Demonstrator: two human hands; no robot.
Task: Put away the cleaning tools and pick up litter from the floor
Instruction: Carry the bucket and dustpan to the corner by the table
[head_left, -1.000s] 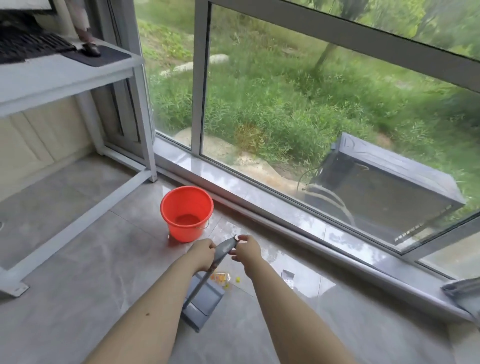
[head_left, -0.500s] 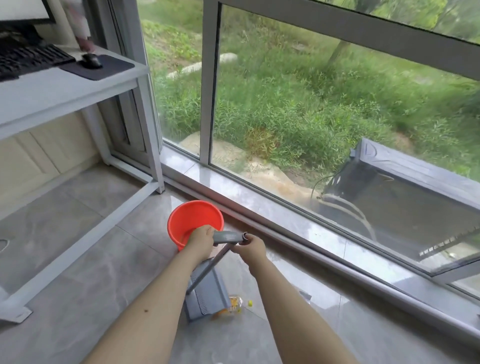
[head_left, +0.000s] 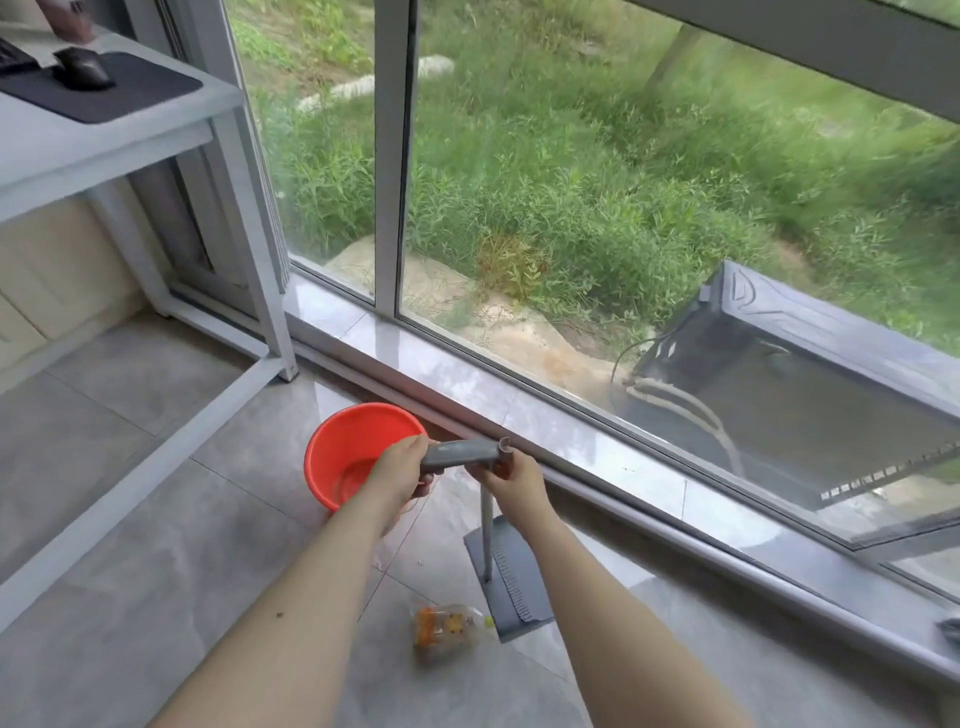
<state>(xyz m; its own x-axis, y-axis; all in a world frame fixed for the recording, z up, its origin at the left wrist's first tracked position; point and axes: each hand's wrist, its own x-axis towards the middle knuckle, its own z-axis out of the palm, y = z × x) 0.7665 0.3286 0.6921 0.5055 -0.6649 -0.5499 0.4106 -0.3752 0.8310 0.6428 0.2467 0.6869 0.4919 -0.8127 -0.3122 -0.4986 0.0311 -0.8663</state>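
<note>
A grey long-handled dustpan stands on the floor tiles; its pan (head_left: 514, 587) rests near the window sill and its thin pole rises to a grey handle (head_left: 460, 453). My left hand (head_left: 397, 470) grips the left end of that handle. My right hand (head_left: 511, 475) holds the right end, where the pole joins. A clear plastic bottle with orange contents and a yellow cap (head_left: 447, 626) lies on the floor just left of the pan. An orange bucket (head_left: 332, 457) stands behind my left hand.
A white desk frame (head_left: 260, 291) with a mouse (head_left: 83, 67) on a dark pad stands at the left. The grey window sill (head_left: 597, 457) runs diagonally to the right. A dark cloth-like item (head_left: 950, 631) shows at the right edge of the sill.
The dustpan has swung from a slanted pole to an upright one, its pan now right of the bottle. The handle has turned level. My view has moved closer to the window.
</note>
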